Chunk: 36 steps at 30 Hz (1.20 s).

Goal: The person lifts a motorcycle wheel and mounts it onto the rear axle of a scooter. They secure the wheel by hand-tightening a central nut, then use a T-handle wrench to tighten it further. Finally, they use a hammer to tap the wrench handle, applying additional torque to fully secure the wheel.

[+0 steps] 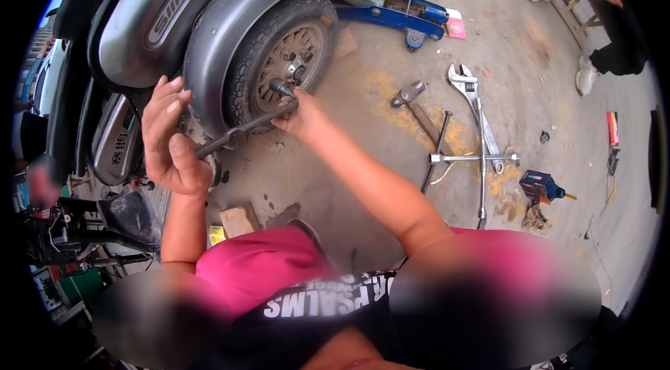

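Note:
Near the wheel's hub, my right hand [300, 117] is closed round a dark L-shaped socket wrench [241, 135]. The wrench's bent head is by the dusty spoked wheel [294, 56], though whether it sits on a nut I cannot tell. From there its bar slants down and left. My left hand [171, 143] is beside the bar's far end, fingers stretched up and thumb apart, not wrapped round it. A knobbly black tyre [244, 66] surrounds the wheel under a grey mudguard [216, 28].
On the concrete to the right lie a hammer [421, 113], a large adjustable wrench [492, 136], a cross-shaped lug wrench [481, 181] and a dark blue bottle [537, 187]. A blue floor jack [391, 12] stands beyond the wheel. Another person's shoe [586, 77] is at far right.

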Each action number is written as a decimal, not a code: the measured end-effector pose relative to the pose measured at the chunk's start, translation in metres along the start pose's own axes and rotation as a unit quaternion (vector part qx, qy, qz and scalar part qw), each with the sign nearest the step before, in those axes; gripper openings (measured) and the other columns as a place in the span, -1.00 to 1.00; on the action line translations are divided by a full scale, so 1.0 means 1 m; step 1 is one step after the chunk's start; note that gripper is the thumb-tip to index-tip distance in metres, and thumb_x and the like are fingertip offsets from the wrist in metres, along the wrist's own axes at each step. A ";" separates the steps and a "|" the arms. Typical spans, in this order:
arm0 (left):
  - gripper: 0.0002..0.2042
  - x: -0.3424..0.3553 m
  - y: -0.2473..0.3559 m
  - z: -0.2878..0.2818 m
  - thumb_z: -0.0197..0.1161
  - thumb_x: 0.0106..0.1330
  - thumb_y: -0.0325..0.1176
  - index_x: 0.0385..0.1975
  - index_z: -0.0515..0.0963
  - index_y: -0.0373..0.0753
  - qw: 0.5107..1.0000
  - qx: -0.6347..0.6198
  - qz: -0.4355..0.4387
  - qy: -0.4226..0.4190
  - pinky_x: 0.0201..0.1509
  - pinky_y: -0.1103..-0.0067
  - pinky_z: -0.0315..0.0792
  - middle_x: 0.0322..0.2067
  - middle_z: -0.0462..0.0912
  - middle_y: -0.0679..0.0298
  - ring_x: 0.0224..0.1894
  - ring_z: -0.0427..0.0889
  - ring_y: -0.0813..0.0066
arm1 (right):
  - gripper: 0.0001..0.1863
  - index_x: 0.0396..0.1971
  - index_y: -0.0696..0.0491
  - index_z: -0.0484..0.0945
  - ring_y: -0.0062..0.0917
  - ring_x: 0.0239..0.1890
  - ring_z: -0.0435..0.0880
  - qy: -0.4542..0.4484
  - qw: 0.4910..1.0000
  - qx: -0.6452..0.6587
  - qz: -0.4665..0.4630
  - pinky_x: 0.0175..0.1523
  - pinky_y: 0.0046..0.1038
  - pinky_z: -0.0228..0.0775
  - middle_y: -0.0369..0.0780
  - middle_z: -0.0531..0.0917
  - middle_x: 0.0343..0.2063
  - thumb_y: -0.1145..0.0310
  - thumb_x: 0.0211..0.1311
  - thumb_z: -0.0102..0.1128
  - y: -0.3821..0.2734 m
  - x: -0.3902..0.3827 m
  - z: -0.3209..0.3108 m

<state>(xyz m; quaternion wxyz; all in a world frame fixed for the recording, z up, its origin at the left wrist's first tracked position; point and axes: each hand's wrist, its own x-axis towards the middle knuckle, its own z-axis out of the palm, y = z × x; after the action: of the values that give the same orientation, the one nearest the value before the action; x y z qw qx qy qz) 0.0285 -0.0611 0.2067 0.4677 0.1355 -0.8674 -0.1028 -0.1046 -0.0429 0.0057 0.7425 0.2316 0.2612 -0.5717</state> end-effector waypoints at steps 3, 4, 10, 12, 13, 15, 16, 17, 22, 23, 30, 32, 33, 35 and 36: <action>-0.70 0.058 -0.017 0.042 0.05 0.39 -0.44 0.04 0.50 -0.43 0.999 -0.028 0.031 -0.021 0.38 0.15 0.21 0.00 0.60 -0.06 0.17 0.51 0.05 | -0.63 -0.24 0.11 0.37 -0.39 -0.47 0.51 0.010 0.997 -0.073 -0.004 -0.15 -0.10 0.55 -0.21 0.43 -0.46 0.09 0.54 -0.22 -0.008 0.008 -0.014; -0.70 0.073 -0.027 0.062 0.11 0.37 -0.44 0.04 0.53 -0.41 0.998 -0.052 0.024 -0.018 0.35 0.27 0.25 0.04 0.59 -0.03 0.17 0.52 0.12 | -0.63 -0.23 0.14 0.39 -0.39 -0.44 0.53 0.047 0.977 -0.191 -0.086 -0.15 -0.15 0.55 -0.20 0.47 -0.43 0.12 0.54 -0.21 -0.012 0.005 -0.013; -0.73 0.143 -0.051 0.155 0.19 0.31 -0.36 -0.05 0.56 -0.34 0.991 0.040 0.018 -0.126 0.20 0.36 0.38 -0.03 0.58 -0.04 0.08 0.54 0.04 | -0.72 0.00 0.25 0.43 -0.47 -0.25 0.64 -0.143 0.782 -0.321 -0.514 -0.07 -0.46 0.43 -0.16 0.63 -0.29 0.42 0.40 -0.04 -0.081 -0.049 0.031; -0.70 0.152 -0.072 0.186 0.14 0.35 -0.29 -0.06 0.56 -0.36 0.985 0.025 0.001 -0.169 0.15 0.34 0.39 -0.13 0.60 -0.03 0.01 0.56 0.05 | -0.66 0.03 0.26 0.32 -0.49 -0.25 0.67 -0.239 0.681 -0.388 -0.573 -0.12 -0.44 0.49 -0.16 0.66 -0.35 0.41 0.34 0.05 -0.099 -0.081 0.070; -0.67 0.152 -0.087 0.202 0.09 0.39 -0.24 -0.05 0.56 -0.37 0.976 0.030 -0.028 -0.215 0.16 0.34 0.38 -0.13 0.60 -0.06 0.04 0.54 0.02 | -0.64 0.03 0.26 0.29 -0.47 -0.26 0.69 -0.215 0.705 -0.390 -0.552 -0.14 -0.42 0.50 -0.14 0.66 -0.36 0.40 0.34 0.06 -0.114 -0.076 0.077; -0.64 0.168 -0.096 0.221 0.06 0.43 -0.21 0.01 0.54 -0.37 0.913 -0.042 -0.201 -0.352 0.18 0.33 0.36 -0.07 0.58 -0.07 0.08 0.53 -0.01 | -0.60 0.04 0.25 0.23 -0.45 -0.28 0.72 -0.160 0.748 -0.395 -0.509 -0.19 -0.36 0.52 -0.11 0.67 -0.38 0.38 0.32 0.08 -0.144 -0.067 0.091; -0.63 0.167 -0.098 0.217 0.06 0.43 -0.19 0.04 0.53 -0.36 0.936 -0.045 -0.151 -0.315 0.20 0.33 0.35 -0.04 0.57 -0.08 0.09 0.52 -0.02 | -0.61 0.03 0.25 0.24 -0.37 -0.29 0.72 -0.139 0.733 -0.424 -0.514 -0.20 -0.32 0.52 -0.08 0.68 -0.38 0.37 0.33 0.08 -0.147 -0.071 0.096; -0.61 0.161 -0.097 0.211 0.06 0.44 -0.18 0.06 0.51 -0.36 0.953 -0.050 -0.102 -0.281 0.21 0.34 0.35 -0.02 0.56 -0.08 0.10 0.51 -0.04 | -0.62 0.01 0.25 0.24 -0.28 -0.30 0.73 -0.114 0.719 -0.451 -0.517 -0.20 -0.27 0.52 -0.04 0.68 -0.39 0.35 0.34 0.08 -0.150 -0.078 0.098; -0.51 0.100 -0.091 0.103 0.19 0.37 -0.09 0.24 0.42 -0.13 0.934 0.233 0.010 -0.270 0.36 0.30 0.26 0.24 0.43 0.10 0.32 0.35 0.12 | -0.58 -0.14 0.23 0.38 0.15 -0.28 0.61 -0.009 0.581 -0.506 -0.637 -0.11 -0.07 0.47 0.14 0.64 -0.47 0.10 0.41 0.01 -0.152 -0.043 0.088; -0.48 0.084 -0.088 0.087 0.24 0.32 -0.10 0.25 0.41 -0.12 0.927 0.258 0.002 -0.274 0.37 0.30 0.25 0.25 0.42 0.12 0.32 0.34 0.11 | -0.57 -0.17 0.23 0.41 0.14 -0.28 0.62 0.027 0.561 -0.525 -0.639 -0.11 -0.05 0.46 0.14 0.64 -0.47 0.07 0.42 -0.03 -0.153 -0.038 0.086; -0.27 0.053 -0.074 0.063 0.43 0.08 -0.03 0.30 0.38 -0.05 0.912 0.317 -0.093 -0.244 0.36 0.30 0.29 0.30 0.37 0.20 0.30 0.37 0.13 | -0.36 -0.40 0.35 0.57 0.14 -0.27 0.63 0.215 0.575 -0.550 -0.566 -0.12 -0.02 0.44 0.21 0.64 -0.43 -0.03 0.44 -0.14 -0.211 0.048 -0.008; -0.25 0.051 -0.076 0.068 0.45 0.05 0.01 0.29 0.39 -0.03 0.915 0.312 -0.093 -0.238 0.35 0.30 0.30 0.29 0.38 0.21 0.30 0.38 0.13 | -0.34 -0.45 0.35 0.58 0.06 -0.34 0.66 0.244 0.671 -0.508 -0.482 -0.15 -0.06 0.45 0.16 0.65 -0.50 -0.04 0.44 -0.15 -0.212 0.084 -0.047; -0.25 0.051 -0.076 0.068 0.44 0.04 0.03 0.29 0.39 -0.03 0.916 0.311 -0.091 -0.237 0.34 0.29 0.31 0.29 0.39 0.21 0.29 0.38 0.13 | -0.32 -0.48 0.35 0.59 0.02 -0.37 0.67 0.254 0.717 -0.484 -0.434 -0.17 -0.08 0.46 0.13 0.65 -0.53 -0.04 0.44 -0.15 -0.205 0.100 -0.064; -0.25 0.043 -0.078 0.059 0.44 0.03 0.04 0.28 0.40 -0.03 0.913 0.313 -0.102 -0.242 0.35 0.28 0.29 0.28 0.40 0.21 0.30 0.37 0.12 | -0.43 -0.55 0.11 0.41 -0.50 -0.68 0.42 0.232 0.818 -0.419 -0.318 -0.67 -0.43 0.18 -0.25 0.44 -0.65 -0.10 0.43 -0.15 -0.177 0.126 -0.089; -0.25 0.040 -0.080 0.054 0.45 0.03 0.03 0.28 0.40 -0.03 0.912 0.312 -0.111 -0.242 0.36 0.28 0.26 0.27 0.41 0.21 0.30 0.35 0.12 | -0.44 -0.53 0.12 0.42 -0.49 -0.68 0.41 0.246 0.836 -0.416 -0.260 -0.67 -0.43 0.17 -0.22 0.45 -0.64 -0.10 0.42 -0.14 -0.160 0.140 -0.103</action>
<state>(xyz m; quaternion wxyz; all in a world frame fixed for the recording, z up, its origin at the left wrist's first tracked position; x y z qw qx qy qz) -0.0266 -0.1473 0.1847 0.1630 0.3407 -0.9213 0.0927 -0.2435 -0.1168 -0.1704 0.5037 -0.0423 0.6992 -0.5056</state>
